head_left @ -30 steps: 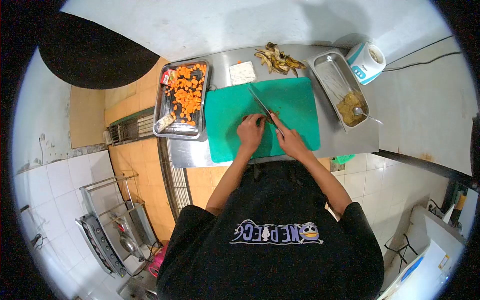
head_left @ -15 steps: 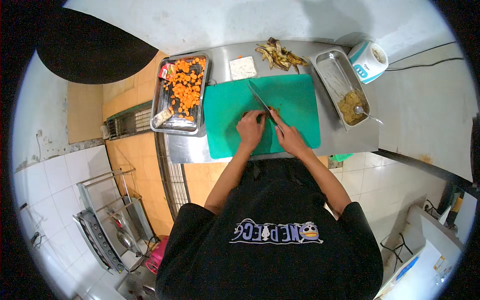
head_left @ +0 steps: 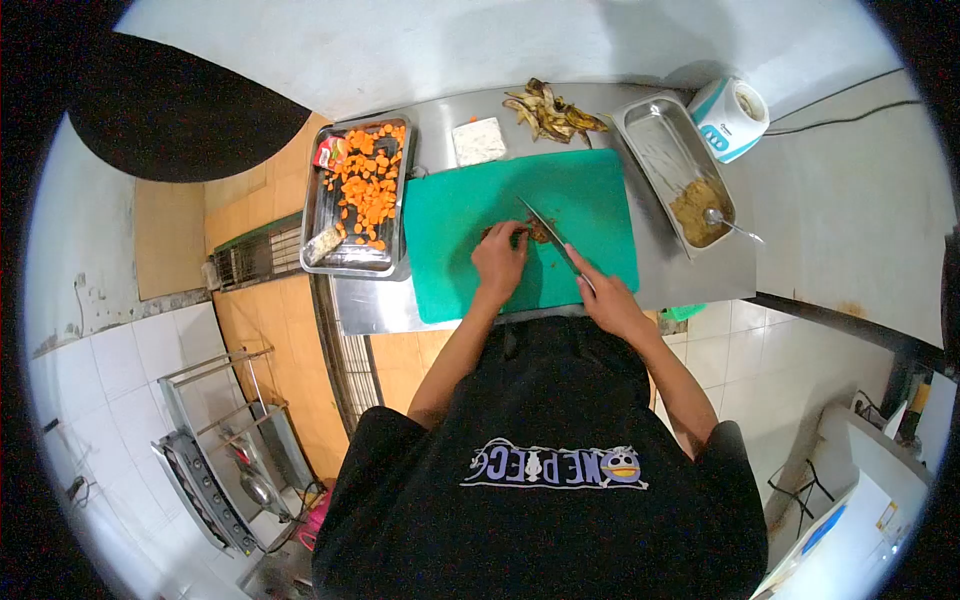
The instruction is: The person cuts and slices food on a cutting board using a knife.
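Observation:
On the green cutting board [head_left: 460, 210], my left hand [head_left: 500, 260] has its fingers curled over a small reddish-brown piece of food, mostly hidden under them. My right hand [head_left: 608, 300] grips a knife [head_left: 553, 232] by its handle, the blade slanting up and left over the board. Chopped reddish-brown bits [head_left: 539, 231] lie beside the blade, just right of my left fingertips. Behind the board are a white block [head_left: 479, 142] and a heap of brown and yellow peels [head_left: 552, 112].
Left of the board, a metal tray [head_left: 398, 215] holds cut orange pieces, a red packet and a wrapped item. At right, a metal pan [head_left: 655, 150] contains yellowish mash and a spoon [head_left: 730, 226]. A white and teal appliance [head_left: 728, 122] stands behind it.
My right hand and the knife have shifted right and toward my body, exposing more of the chopped bits. My left hand has stayed nearly in place.

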A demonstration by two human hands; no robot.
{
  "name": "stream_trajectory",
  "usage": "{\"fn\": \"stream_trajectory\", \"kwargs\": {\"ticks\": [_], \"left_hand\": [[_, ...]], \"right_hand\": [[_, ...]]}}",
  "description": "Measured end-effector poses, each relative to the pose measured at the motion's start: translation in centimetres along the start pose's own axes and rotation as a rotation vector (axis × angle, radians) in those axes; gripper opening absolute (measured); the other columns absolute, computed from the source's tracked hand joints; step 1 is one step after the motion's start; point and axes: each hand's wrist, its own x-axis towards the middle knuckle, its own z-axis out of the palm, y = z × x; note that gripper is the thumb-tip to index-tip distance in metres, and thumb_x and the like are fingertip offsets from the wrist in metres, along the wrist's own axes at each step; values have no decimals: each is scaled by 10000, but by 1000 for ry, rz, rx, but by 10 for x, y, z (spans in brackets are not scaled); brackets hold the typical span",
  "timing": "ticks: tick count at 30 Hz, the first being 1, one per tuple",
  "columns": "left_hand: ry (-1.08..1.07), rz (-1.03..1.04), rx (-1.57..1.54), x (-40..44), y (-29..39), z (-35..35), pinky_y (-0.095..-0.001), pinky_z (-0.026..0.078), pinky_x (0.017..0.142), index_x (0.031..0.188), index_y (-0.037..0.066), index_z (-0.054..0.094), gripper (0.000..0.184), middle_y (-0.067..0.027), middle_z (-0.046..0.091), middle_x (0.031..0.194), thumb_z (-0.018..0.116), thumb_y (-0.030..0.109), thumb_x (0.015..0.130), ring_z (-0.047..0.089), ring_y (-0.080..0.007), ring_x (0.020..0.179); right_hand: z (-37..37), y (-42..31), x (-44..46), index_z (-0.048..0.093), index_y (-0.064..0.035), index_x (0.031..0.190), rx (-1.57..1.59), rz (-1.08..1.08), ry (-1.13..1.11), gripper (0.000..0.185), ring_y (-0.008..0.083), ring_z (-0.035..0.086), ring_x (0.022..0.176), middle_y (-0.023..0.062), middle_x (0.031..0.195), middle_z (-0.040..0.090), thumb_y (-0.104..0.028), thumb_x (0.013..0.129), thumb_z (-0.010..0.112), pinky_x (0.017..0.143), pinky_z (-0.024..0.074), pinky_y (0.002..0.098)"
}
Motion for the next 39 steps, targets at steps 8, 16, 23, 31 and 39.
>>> {"fn": "stream_trajectory", "kwargs": {"ticks": [8, 16, 23, 31, 39], "left_hand": [[10, -27, 43, -2, 7, -5, -468, 583, 702, 1022, 186, 765, 118, -49, 753, 1034, 747, 235, 916, 733, -329, 876], [20, -35, 4, -3, 1, -3, -465, 577, 696, 986, 176, 780, 86, -66, 767, 1001, 749, 210, 912, 733, -334, 857], [67, -27, -63, -2, 3, -4, -454, 573, 705, 962, 154, 788, 84, -92, 770, 956, 770, 173, 882, 728, -344, 850], [62, -24, -65, -1, -2, 3, -447, 575, 705, 971, 160, 774, 105, -88, 771, 959, 775, 181, 868, 731, -337, 852], [55, 3, 25, -1, 8, -5, -474, 586, 674, 1033, 178, 736, 144, -64, 737, 1013, 752, 199, 892, 732, -339, 841]], "right_hand": [[29, 1, 43, 224, -378, 1657, 106, -162, 206, 664, 570, 655, 908, 337, 1046, 701, -246, 1068, 501, 902, 522, 644], [34, -4, 51, 284, -329, 1651, 171, -144, 143, 651, 550, 647, 877, 312, 1042, 699, -195, 1058, 518, 885, 508, 609], [29, -11, 45, 316, -299, 1650, 188, -104, 106, 630, 520, 606, 751, 295, 852, 648, -180, 1064, 514, 796, 479, 578], [26, -5, 25, 308, -335, 1652, 109, -57, 96, 647, 473, 572, 696, 252, 722, 590, -165, 1060, 507, 785, 489, 541], [16, -20, 29, 298, -295, 1660, 116, 45, 19, 675, 470, 593, 747, 252, 816, 629, -133, 1039, 505, 800, 500, 518]]}}
